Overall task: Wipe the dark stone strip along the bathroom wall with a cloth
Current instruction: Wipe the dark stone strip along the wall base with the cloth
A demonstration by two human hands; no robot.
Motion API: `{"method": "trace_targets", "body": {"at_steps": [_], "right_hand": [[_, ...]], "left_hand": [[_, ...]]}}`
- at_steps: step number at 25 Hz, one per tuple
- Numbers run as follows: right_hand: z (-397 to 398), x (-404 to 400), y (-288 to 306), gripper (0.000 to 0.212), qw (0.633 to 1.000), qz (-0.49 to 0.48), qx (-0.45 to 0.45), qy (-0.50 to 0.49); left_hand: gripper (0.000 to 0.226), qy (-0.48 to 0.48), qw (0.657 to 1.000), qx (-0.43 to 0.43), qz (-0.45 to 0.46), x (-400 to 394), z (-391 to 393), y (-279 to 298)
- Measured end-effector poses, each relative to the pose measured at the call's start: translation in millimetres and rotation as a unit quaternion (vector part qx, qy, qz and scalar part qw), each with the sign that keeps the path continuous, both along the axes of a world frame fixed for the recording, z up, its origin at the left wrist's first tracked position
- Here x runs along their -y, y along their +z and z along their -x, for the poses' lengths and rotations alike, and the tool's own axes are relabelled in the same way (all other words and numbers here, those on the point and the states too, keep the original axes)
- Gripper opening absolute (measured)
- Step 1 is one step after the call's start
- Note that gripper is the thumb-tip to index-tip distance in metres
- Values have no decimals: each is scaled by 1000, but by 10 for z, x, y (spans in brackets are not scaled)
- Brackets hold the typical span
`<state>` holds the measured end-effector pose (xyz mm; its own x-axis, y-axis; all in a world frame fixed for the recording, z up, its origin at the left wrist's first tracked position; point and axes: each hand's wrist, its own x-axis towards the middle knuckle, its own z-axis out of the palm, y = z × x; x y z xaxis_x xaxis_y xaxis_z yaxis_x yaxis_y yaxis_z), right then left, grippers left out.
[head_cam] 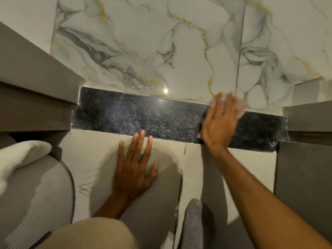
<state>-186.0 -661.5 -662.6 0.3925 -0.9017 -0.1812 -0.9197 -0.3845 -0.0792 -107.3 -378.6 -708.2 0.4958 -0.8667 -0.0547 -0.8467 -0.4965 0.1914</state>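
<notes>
Dark speckled stone strip [143, 115] runs w/ the marbled wall tile [143, 42] above and pale tile [100, 155] below, boxed by grey cabinet edges at left [36, 105] and right [309, 117]. Right hand [221, 121] lies flat on the strip's right part, fingers [226, 103] spread wide, pressing a pale cloth [240, 108] that is mostly hidden under the palm; only blurred bits show. Left hand [134, 168] is braced flat on the pale tile, fingers open, holding nothing, tips just below the strip.

Risks, prob.: cloth slips out from under the flat palm since nothing pinches it; bare skin then smears the stone. Knuckles could knock the right cabinet on an outward stroke.

Room: short run to the right, long open stretch leftward to the left cabinet. Corners at both ends look tight for a flat hand.
</notes>
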Motion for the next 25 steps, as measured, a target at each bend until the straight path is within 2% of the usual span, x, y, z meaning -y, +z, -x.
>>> {"method": "trace_targets", "body": {"at_steps": [2, 4, 7, 9, 11, 13, 14, 15, 17, 19, 21, 23, 25], "right_hand": [[-752, -457, -80, 64, 991, -32, 17, 129], [-1470, -956, -78, 61, 964, -91, 69, 240], [-1711, -1178, -3, 55, 933, -111, 117, 321], [-1292, -865, -60, 47, 937, -58, 156, 308], [-884, -541, 22, 47, 959, -35, 161, 232], [-938, -629, 27, 55, 979, -17, 135, 149], [-1145, -832, 9, 57, 981, -23, 134, 139], [-1418, -1074, -15, 57, 975, -48, 137, 168], [-1907, -1493, -5, 58, 942, -112, 130, 289], [-2044, -1487, 5, 59, 917, -141, 109, 356], [-1684, -1243, -12, 58, 926, -121, 115, 339], [-1121, -1007, 2, 56, 950, -69, 131, 274], [-827, -1010, 12, 62, 969, -36, 90, 225]], "left_hand": [[78, 20, 1000, 7, 3, -2, 19, 3], [74, 59, 998, 8, 10, -94, 24, 0], [74, 153, 988, 23, 1, -377, -77, -11], [78, 189, 982, 27, -11, -546, -156, 6], [80, 187, 982, 22, -11, -592, -213, 4], [81, 181, 984, 7, -6, -579, -223, -11], [81, 181, 983, 3, -5, -568, -210, -17], [80, 187, 982, 6, -7, -567, -197, -23], [77, 205, 979, 14, -10, -584, -188, -25], [77, 224, 974, 34, -15, -602, -172, -19], [78, 233, 972, 34, -16, -626, -141, -7], [77, 235, 972, 21, -9, -624, -129, 4], [78, 231, 973, 11, -8, -614, -134, 0]]}}
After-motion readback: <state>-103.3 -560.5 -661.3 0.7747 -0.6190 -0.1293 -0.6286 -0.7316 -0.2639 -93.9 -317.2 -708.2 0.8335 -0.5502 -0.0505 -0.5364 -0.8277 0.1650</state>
